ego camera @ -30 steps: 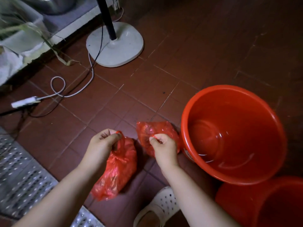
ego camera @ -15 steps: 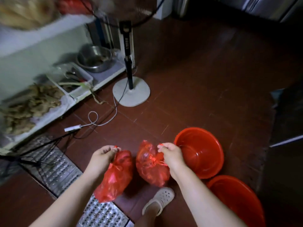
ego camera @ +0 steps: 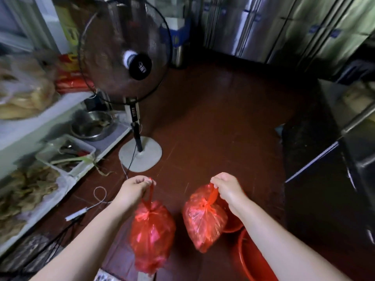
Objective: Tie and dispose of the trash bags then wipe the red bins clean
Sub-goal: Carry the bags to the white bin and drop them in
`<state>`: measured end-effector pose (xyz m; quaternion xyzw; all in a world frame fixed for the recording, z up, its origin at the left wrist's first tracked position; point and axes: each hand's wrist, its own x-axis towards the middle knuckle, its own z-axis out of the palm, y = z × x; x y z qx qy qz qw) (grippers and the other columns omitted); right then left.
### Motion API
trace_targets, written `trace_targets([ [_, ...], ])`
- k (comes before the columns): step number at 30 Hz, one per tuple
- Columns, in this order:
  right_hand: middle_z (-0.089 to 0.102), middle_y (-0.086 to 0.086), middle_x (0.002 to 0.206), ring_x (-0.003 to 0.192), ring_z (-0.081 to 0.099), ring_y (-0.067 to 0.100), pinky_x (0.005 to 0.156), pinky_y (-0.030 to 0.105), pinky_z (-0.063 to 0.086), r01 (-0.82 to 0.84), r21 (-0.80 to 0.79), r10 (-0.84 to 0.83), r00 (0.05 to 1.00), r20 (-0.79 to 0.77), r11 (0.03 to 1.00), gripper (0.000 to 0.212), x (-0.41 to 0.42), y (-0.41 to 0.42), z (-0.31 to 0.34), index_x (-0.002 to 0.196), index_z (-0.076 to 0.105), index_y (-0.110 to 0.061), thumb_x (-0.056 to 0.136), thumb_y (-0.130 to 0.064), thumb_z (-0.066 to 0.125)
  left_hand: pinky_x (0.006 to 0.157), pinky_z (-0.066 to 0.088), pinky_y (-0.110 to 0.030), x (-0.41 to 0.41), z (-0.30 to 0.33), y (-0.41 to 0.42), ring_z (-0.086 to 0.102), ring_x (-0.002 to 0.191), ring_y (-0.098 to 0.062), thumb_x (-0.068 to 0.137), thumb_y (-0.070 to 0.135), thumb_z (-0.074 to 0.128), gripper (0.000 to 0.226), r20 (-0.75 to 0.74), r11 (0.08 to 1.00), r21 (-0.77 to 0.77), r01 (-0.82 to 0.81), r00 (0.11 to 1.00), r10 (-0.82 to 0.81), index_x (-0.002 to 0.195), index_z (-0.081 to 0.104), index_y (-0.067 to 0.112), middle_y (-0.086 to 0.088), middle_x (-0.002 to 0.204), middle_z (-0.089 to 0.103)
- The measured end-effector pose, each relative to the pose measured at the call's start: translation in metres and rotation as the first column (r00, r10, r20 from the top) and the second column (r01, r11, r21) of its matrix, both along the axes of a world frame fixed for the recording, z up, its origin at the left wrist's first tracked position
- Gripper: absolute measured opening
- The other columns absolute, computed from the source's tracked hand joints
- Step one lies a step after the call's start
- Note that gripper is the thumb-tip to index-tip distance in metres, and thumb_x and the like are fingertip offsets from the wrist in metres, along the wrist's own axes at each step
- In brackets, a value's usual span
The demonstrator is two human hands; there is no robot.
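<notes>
left hand [ego camera: 135, 187] pinches the knotted handles of one red trash bag [ego camera: 152, 236], hanging at 6 o'clock; right hand [ego camera: 227, 186] grips the other bag's [ego camera: 204, 218] tied neck, at 5 o'clock above the red bins [ego camera: 253, 264]. thin, soft film, sagging but seemingly light; hold above the knots.

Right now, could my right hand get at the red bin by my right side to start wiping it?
Probably not yet. The right hand grips the tied neck of a red trash bag that hangs in front of the red bin, and the left hand holds another bag, so neither is free.
</notes>
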<state>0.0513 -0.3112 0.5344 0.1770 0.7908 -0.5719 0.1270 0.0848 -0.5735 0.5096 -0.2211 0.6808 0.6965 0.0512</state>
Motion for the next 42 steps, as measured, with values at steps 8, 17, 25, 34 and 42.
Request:
trace_targets([
  [8,0.048,-0.001,0.059,0.047,0.037,0.009,0.036,0.014,0.027,0.286,0.012,-0.286,0.958,0.021,0.958,0.018,-0.082,0.004,0.007,0.07,0.061,-0.012,0.087,-0.006,0.06,0.05,0.034,-0.024,-0.118,0.016,-0.01,0.041,0.05,-0.019,0.093,-0.002,0.049,0.026,-0.009,0.948,0.017,0.318,0.948,-0.318,0.072,0.064,0.001,-0.011,0.052,0.048],
  [17,0.052,0.0,0.062,0.048,0.042,0.008,0.046,0.02,0.03,0.411,-0.017,-0.411,0.911,-0.039,0.912,0.011,-0.22,0.04,0.01,0.077,0.064,-0.01,0.087,-0.009,0.062,0.04,0.027,-0.016,-0.291,0.02,0.044,0.035,0.041,-0.008,0.091,0.001,0.054,0.026,-0.007,0.903,-0.073,0.423,0.905,-0.425,0.069,0.066,0.007,-0.004,0.049,0.044],
  [25,0.055,0.004,0.063,0.056,0.05,0.015,0.054,0.025,0.039,0.362,-0.052,-0.362,0.932,0.001,0.931,0.007,-0.397,0.093,0.004,0.079,0.064,-0.006,0.086,-0.006,0.062,0.039,0.029,-0.012,-0.467,0.037,0.097,0.037,0.034,0.0,0.091,-0.009,0.047,0.026,0.032,0.923,-0.131,0.362,0.932,-0.361,0.07,0.061,-0.003,-0.001,0.046,0.05],
  [34,0.059,0.009,0.074,0.068,0.053,0.024,0.065,0.037,0.043,0.416,-0.023,-0.416,0.909,-0.003,0.909,0.009,-0.57,0.149,0.01,0.08,0.063,-0.009,0.088,-0.009,0.06,0.047,0.036,-0.015,-0.654,0.034,0.151,0.044,0.04,-0.001,0.086,0.001,0.058,0.024,0.022,0.878,-0.239,0.416,0.906,-0.423,0.068,0.068,0.013,0.005,0.046,0.053],
  [42,0.056,0.01,0.074,0.068,0.051,0.022,0.064,0.034,0.043,0.525,0.016,-0.523,0.849,-0.083,0.851,0.006,-0.726,0.183,0.02,0.083,0.063,-0.006,0.088,-0.008,0.06,0.042,0.031,-0.016,-0.83,0.034,0.21,0.04,0.039,-0.004,0.084,0.004,0.057,0.022,0.012,0.879,-0.131,0.459,0.887,-0.462,0.067,0.068,0.013,0.008,0.036,0.045],
])
